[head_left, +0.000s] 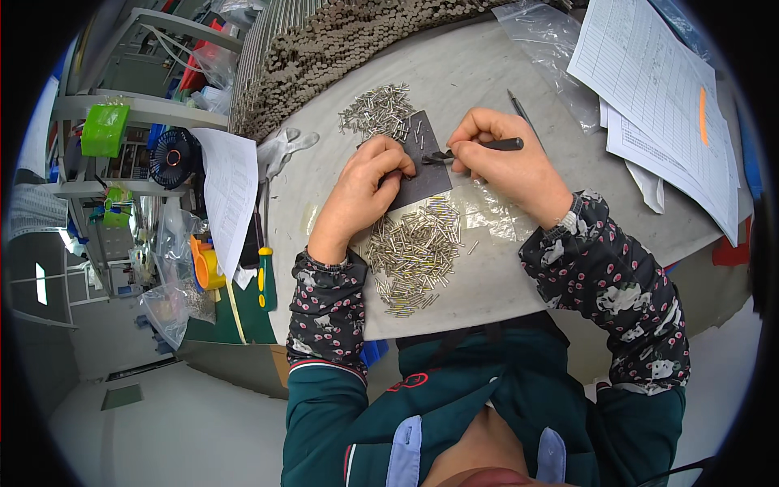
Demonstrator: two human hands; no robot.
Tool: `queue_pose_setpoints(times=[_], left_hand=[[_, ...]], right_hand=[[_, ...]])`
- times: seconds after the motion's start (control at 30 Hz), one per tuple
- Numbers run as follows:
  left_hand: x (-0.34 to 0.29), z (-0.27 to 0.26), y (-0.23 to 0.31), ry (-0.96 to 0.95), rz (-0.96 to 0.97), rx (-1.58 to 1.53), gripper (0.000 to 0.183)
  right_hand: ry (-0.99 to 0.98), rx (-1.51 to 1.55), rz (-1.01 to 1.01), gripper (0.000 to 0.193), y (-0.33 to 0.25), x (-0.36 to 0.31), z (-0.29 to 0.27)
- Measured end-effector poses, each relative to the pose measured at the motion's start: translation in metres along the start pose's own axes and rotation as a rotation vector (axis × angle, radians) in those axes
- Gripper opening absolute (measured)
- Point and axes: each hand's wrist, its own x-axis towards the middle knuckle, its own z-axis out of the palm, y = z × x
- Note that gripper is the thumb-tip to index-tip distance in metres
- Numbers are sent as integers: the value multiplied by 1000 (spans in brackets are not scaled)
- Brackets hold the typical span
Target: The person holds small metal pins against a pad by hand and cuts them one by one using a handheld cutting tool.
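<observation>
From where I stand, the person is bent over a grey table (324, 276), both hands at a dark plate (428, 188). The right hand (513, 158) is closed around the black handle of a small tool (499, 144), whose far end lies over the plate. The left hand (367, 180) is curled at the plate's left side, fingertips at its surface; I cannot tell whether they pinch anything. A few metal pins (419, 134) lie on the plate's upper part. A loose pile (377, 112) of pins sits just beyond the left hand, and a bigger pile (412, 256) spreads below the plate, nearer the person. Beyond the right hand a pen (526, 114) lies on the table, with a clear bag (560, 69) and papers (649, 89) further right. Thin rods (341, 61) are stacked at the back, and a whitish glove (284, 152) lies well left of the plate.
</observation>
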Motion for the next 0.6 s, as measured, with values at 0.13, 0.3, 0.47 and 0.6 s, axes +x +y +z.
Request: queue_pose_setpoints(times=[0.13,0.3,0.47,0.6], left_hand=[[1,1,14,128,-183,-101,3],[3,6,21,78,-427,311,22],[1,5,14,117,-324,111,16],[-1,2,8,72,-178,25,8]], right_hand=[[1,-2,-3,10,1,0,0],[7,-2,-15,10,0,1,2],[4,-2,-7,11,0,1,1],[-36,-25,-10,10,1,0,0]])
